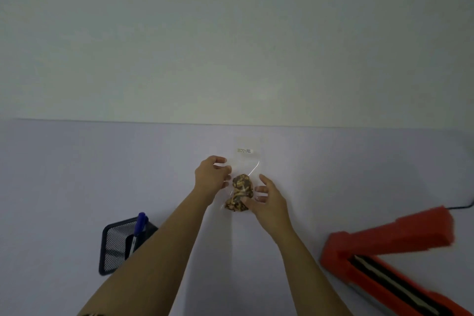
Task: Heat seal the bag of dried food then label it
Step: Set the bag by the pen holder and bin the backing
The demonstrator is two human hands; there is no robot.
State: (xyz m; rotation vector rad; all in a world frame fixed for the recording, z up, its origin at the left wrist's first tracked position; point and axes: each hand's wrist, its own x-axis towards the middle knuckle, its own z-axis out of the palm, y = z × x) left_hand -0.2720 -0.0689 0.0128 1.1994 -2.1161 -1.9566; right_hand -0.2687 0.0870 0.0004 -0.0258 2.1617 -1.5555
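Observation:
A clear plastic bag [247,161] with brown dried food [239,194] in its near end lies on the white table [77,174], its far end pointing at the wall. A small printed label [244,150] shows near that far end. My left hand [211,178] pinches the bag's left edge. My right hand [266,200] holds the near right part, thumb against the food. The red heat sealer [384,251] stands at the right with its arm raised.
A black mesh tray [115,246] holding a blue-capped marker [139,226] sits at the near left, partly behind my left forearm. A black cable [461,206] runs off at the right edge. The pale wall [230,33] rises behind the table.

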